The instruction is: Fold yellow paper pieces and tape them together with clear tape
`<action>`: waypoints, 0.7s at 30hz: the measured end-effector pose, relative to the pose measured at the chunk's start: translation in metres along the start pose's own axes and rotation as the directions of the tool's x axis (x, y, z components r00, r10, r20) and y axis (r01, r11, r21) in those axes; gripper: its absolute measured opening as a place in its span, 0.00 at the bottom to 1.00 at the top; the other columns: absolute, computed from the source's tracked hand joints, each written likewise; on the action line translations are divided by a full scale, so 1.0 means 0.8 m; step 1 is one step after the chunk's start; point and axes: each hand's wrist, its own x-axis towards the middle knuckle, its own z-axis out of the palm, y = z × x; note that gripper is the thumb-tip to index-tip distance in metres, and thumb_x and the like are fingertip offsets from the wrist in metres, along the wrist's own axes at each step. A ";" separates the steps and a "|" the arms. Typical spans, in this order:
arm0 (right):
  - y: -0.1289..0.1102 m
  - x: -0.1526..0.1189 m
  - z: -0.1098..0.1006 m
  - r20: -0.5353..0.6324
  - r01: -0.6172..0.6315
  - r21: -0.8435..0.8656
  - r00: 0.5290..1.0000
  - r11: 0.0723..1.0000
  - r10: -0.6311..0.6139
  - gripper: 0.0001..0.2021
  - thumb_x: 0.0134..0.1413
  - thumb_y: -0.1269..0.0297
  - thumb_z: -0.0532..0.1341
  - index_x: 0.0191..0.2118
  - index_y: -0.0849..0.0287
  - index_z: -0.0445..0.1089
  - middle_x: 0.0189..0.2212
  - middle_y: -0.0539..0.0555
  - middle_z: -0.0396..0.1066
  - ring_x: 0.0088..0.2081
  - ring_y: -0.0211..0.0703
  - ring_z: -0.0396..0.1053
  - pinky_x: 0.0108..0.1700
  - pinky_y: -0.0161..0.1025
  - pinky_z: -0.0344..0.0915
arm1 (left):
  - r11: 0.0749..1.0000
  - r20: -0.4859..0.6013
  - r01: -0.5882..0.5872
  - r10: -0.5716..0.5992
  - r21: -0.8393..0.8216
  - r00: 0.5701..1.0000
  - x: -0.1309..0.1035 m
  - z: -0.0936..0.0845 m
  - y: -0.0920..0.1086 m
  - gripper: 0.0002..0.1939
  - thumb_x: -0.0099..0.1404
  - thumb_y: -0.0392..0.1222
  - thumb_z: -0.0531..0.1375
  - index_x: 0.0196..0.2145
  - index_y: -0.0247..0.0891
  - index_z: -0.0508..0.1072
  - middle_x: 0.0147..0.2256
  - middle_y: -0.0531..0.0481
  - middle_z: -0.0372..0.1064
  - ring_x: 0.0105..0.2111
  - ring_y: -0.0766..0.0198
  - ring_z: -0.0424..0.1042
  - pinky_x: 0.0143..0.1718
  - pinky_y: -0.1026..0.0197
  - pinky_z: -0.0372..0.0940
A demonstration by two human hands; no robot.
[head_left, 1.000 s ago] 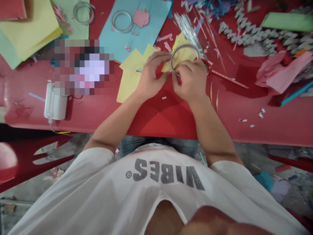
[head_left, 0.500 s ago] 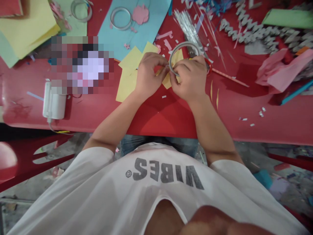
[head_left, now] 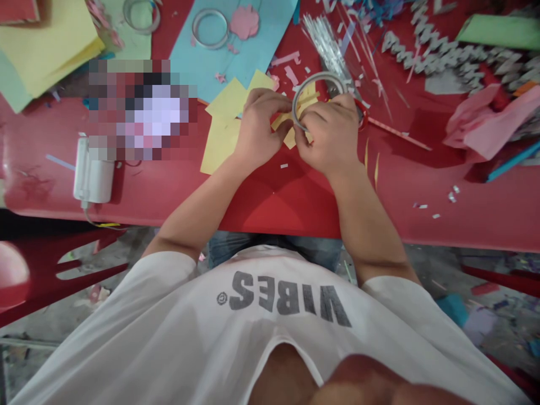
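Observation:
My right hand (head_left: pixel 331 132) is closed on a roll of tape (head_left: pixel 323 75), which stands up above the curled fingers. My left hand (head_left: pixel 262 126) is just left of it, with a gap between thumb and fingers through which yellow paper shows. Nothing can be made out in that gap as held. Cut yellow paper pieces (head_left: pixel 219 140) lie under and beside the left hand, and a smaller yellow piece (head_left: pixel 291 138) is between the hands. A red loop (head_left: pixel 361 116), perhaps a scissors handle, shows partly behind the right hand.
Blue paper (head_left: pixel 189 67) bears another tape roll (head_left: pixel 193 29) and a pink paper flower (head_left: pixel 244 22). Silvery strips (head_left: pixel 320 42) lie beyond my right hand. Crumpled pink paper (head_left: pixel 485 121) is at right. A white cabled device (head_left: pixel 93 177) sits left, near the table's front edge.
The thumb and fingers of my left hand have parted from a pinch beside the tape roll. My right hand keeps its hold on the roll, almost in place.

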 end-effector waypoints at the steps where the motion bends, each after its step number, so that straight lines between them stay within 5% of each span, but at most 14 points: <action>1: 0.000 0.000 0.000 -0.004 0.002 0.003 1.000 1.000 -0.002 0.15 0.74 0.52 0.49 0.44 0.48 0.71 0.49 0.55 0.75 0.48 0.58 0.71 0.60 0.64 0.57 | 1.000 -0.009 -0.011 0.011 -0.003 1.000 0.000 0.001 0.002 0.12 0.58 0.43 0.65 0.40 0.59 0.79 0.42 0.51 0.79 0.50 0.43 0.68 0.53 0.37 0.64; 10: 0.005 -0.001 0.004 -0.027 -0.013 0.050 1.000 0.999 0.014 0.11 0.72 0.54 0.53 0.40 0.48 0.70 0.48 0.55 0.75 0.49 0.59 0.71 0.60 0.67 0.58 | 1.000 -0.001 -0.011 0.011 0.009 1.000 0.000 -0.006 0.018 0.05 0.61 0.41 0.65 0.30 0.54 0.78 0.36 0.49 0.79 0.45 0.47 0.71 0.50 0.40 0.66; 14: 0.009 -0.004 0.009 -0.079 -0.028 0.096 0.996 0.995 0.035 0.08 0.70 0.54 0.56 0.39 0.48 0.69 0.47 0.54 0.76 0.50 0.60 0.73 0.59 0.67 0.59 | 0.989 0.039 0.061 -0.057 -0.136 0.998 0.001 -0.012 0.028 0.05 0.63 0.39 0.66 0.30 0.47 0.78 0.37 0.48 0.78 0.46 0.51 0.74 0.53 0.47 0.68; 21: 0.003 -0.009 0.007 -0.160 -0.030 0.193 0.985 0.981 0.062 0.10 0.72 0.53 0.55 0.38 0.49 0.69 0.45 0.53 0.76 0.47 0.57 0.75 0.59 0.65 0.59 | 0.890 0.138 0.212 -0.170 -0.403 0.976 0.006 -0.017 0.036 0.07 0.65 0.36 0.65 0.28 0.40 0.77 0.34 0.50 0.77 0.36 0.61 0.77 0.41 0.55 0.71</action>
